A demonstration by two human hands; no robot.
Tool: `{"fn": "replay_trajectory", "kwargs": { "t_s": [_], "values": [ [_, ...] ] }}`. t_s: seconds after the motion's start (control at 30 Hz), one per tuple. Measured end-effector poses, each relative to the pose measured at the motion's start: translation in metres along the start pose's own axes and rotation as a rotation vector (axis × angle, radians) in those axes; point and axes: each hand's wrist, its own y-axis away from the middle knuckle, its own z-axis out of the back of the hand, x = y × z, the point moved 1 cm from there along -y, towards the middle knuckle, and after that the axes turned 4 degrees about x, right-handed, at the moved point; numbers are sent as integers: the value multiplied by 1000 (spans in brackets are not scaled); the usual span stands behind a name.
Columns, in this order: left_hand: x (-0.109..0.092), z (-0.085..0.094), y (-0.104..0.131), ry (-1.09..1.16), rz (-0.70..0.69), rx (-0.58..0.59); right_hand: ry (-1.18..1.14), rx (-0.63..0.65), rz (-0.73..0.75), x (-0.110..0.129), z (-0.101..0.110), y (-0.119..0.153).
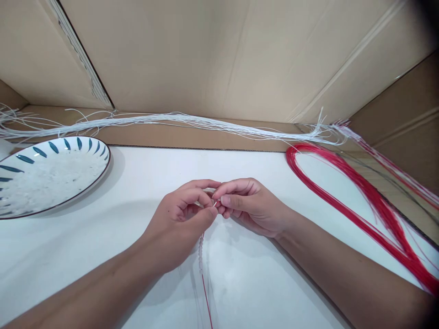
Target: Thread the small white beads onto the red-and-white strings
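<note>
My left hand (187, 208) and my right hand (247, 198) meet at the fingertips above the white tabletop. Both are closed in a pinch on a thin red cord (207, 297); a short white bit (215, 204) shows between the fingertips, too small to name. Below my left hand the cord hangs toward the near edge, with a row of small pale translucent beads (200, 256) strung on it. My fingers cover the upper part of the cord.
On the left stands a leaf-patterned plate (99, 171) with small whitish pieces in it. Bundled white cords (185, 120) lie along the cardboard box wall (178, 55). A looped hank of red cord (325, 194) rests at the right, beside more red and white strands (387, 160).
</note>
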Motion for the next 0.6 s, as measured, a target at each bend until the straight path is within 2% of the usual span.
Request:
{"fn": "replay_trajectory", "kwargs": {
  "t_s": [0.6],
  "values": [
    [-3, -2, -1, -6, 16, -21, 15, 19, 16, -1, 1, 1]
  ]
}}
